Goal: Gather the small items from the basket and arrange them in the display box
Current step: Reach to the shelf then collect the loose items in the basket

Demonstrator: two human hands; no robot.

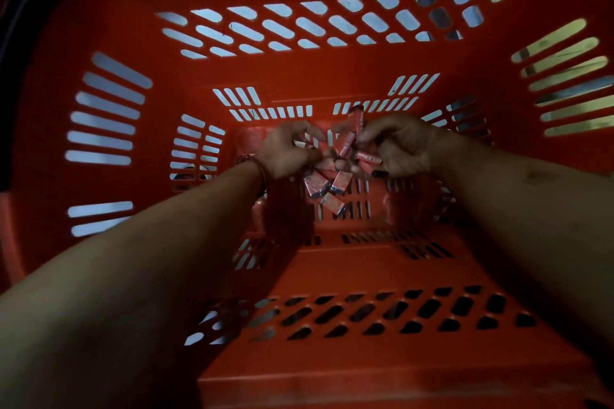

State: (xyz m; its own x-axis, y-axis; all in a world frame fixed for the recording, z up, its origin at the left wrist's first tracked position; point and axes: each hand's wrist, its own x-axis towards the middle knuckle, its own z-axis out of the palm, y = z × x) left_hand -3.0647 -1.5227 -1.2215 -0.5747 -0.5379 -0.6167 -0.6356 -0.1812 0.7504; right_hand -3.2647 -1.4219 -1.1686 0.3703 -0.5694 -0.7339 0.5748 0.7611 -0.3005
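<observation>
Now I am gripping packets in my left hand and right hand; the loose pile is lying just below, between them.

Dim light over a pale bluish floor.

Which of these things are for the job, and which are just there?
For the job: red basket; small packets piled on its floor; left hand and right hand, both gripping some packets.
Just there: red thread on the left wrist.
The display box is not in view.
</observation>
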